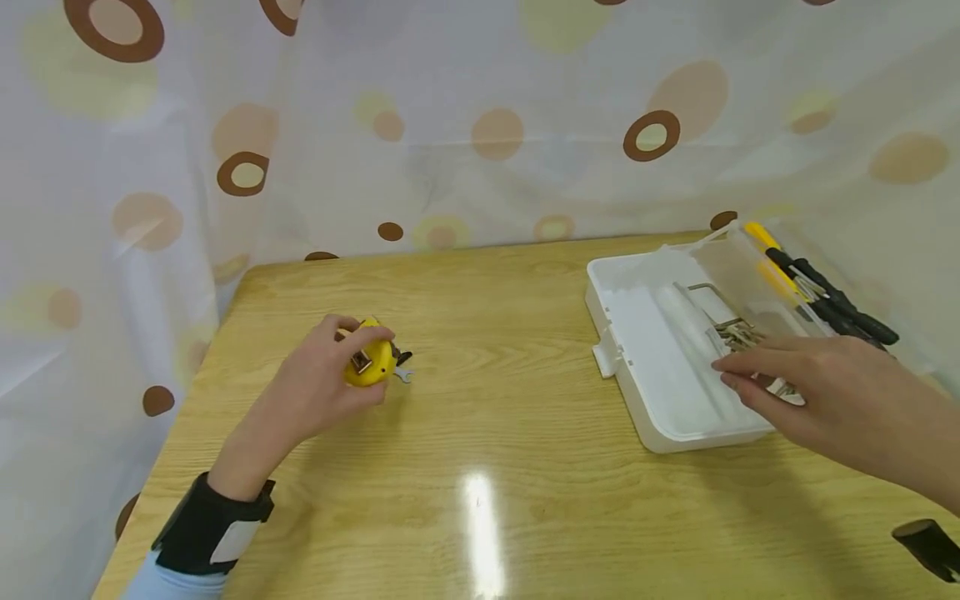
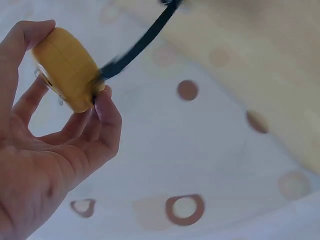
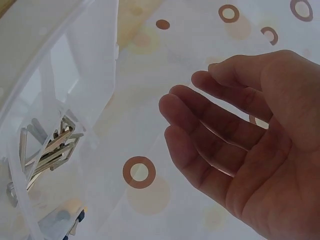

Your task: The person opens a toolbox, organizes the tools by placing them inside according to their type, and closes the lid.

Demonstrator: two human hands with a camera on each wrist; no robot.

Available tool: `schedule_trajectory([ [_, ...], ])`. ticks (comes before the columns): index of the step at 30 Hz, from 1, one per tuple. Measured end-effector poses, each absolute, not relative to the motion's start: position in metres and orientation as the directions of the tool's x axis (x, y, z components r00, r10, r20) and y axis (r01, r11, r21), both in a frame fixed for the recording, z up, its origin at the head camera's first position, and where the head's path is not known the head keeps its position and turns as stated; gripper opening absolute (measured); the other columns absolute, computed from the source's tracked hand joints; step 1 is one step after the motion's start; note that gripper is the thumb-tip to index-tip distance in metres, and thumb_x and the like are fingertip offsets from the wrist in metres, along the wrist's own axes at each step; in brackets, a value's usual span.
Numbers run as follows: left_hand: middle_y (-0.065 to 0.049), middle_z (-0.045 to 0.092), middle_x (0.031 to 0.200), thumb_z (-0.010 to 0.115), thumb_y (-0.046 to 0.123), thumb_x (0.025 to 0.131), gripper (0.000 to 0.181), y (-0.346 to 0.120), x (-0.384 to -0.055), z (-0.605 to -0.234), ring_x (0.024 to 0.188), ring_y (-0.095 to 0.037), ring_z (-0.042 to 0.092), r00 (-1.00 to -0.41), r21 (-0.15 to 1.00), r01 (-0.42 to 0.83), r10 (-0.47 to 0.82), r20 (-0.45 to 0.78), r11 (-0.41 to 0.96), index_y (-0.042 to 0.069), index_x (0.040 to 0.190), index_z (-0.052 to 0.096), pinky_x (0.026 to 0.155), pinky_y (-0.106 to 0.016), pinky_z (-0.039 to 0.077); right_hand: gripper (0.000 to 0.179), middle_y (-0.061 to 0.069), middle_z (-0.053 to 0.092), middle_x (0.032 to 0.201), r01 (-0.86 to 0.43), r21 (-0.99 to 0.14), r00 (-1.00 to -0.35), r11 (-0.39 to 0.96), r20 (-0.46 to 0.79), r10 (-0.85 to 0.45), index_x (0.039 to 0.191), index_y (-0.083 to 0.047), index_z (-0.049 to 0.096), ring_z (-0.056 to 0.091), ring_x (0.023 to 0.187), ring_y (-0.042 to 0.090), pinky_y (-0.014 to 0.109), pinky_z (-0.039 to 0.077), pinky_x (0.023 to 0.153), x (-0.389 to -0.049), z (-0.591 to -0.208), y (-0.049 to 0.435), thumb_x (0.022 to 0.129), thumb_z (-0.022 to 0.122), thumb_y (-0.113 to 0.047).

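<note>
Over the left of the table, my left hand (image 1: 318,379) grips a round yellow tape measure (image 1: 369,363) between thumb and fingers. The left wrist view shows its yellow case from the side, with a dark strap (image 2: 137,50) trailing from it. Just past the tape measure, the silver end of a small wrench (image 1: 403,375) shows. My right hand (image 1: 832,392) hovers over the near right part of a white plastic case (image 1: 637,400). Its fingers are loosely bent and hold nothing in the right wrist view. Metal hex keys (image 3: 52,150) lie in the case's clear part, close to this hand.
Screwdrivers with black and yellow handles (image 1: 825,300) lie at the case's far right. A dark cylindrical object (image 1: 927,546) shows at the lower right edge. A spotted curtain (image 1: 435,183) hangs behind the wooden table (image 1: 480,333) and down its left side.
</note>
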State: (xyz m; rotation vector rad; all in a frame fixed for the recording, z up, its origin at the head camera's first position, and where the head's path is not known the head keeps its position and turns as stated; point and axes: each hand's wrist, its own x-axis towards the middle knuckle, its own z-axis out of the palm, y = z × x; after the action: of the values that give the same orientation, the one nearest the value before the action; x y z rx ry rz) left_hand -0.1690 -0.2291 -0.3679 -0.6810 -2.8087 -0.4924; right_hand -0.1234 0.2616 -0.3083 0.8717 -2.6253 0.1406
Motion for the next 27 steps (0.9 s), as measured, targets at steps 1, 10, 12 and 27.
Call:
schedule_trajectory([
  [1,-0.022,0.056,0.125,0.083,0.020,0.081,0.053,-0.227,-0.168,-0.360,0.096,-0.034,0.063,-0.851,0.265,0.500,0.413,0.324,0.824,0.017,0.131,0.066,0.076,-0.044,0.061,0.014,-0.009,0.076,0.084,-0.592,0.019,-0.743,0.806,0.372,-0.555,0.093,-0.018,0.080,0.052,0.062,-0.005,0.025,0.041,0.051,-0.123,-0.308,0.261,0.080,0.081,-0.011],
  [10,-0.020,0.056,0.134,0.090,0.019,0.076,0.062,-0.197,-0.155,-0.302,0.108,-0.033,0.061,-0.663,0.223,0.681,0.458,0.592,0.697,0.019,0.133,0.066,0.077,-0.040,0.061,0.045,-0.012,0.074,0.085,-0.703,-0.044,-0.626,0.710,0.514,-0.587,0.099,-0.016,0.081,0.057,0.066,-0.003,0.014,0.039,0.054,-0.118,-0.307,0.248,0.106,0.051,-0.049],
  [12,-0.020,0.056,0.135,0.091,0.017,0.075,0.064,-0.187,-0.151,-0.293,0.109,-0.032,0.060,-0.619,0.212,0.722,0.479,0.622,0.659,0.019,0.133,0.066,0.077,-0.039,0.061,0.058,-0.011,0.074,0.085,-0.719,-0.054,-0.604,0.693,0.543,-0.583,0.101,-0.016,0.081,0.058,0.066,0.000,0.013,0.040,0.053,-0.117,-0.305,0.242,0.106,0.039,-0.056],
  [27,-0.021,0.059,0.131,0.090,0.021,0.078,0.054,-0.130,-0.122,-0.281,0.117,-0.029,0.064,-0.389,0.125,0.891,0.591,0.707,0.437,0.015,0.127,0.068,0.086,-0.034,0.059,0.057,0.007,0.069,0.130,-0.539,-0.840,-0.756,0.055,0.454,-0.471,0.141,0.007,0.054,0.073,0.110,0.017,0.029,0.062,0.081,-0.090,-0.318,0.181,0.087,0.063,0.022],
])
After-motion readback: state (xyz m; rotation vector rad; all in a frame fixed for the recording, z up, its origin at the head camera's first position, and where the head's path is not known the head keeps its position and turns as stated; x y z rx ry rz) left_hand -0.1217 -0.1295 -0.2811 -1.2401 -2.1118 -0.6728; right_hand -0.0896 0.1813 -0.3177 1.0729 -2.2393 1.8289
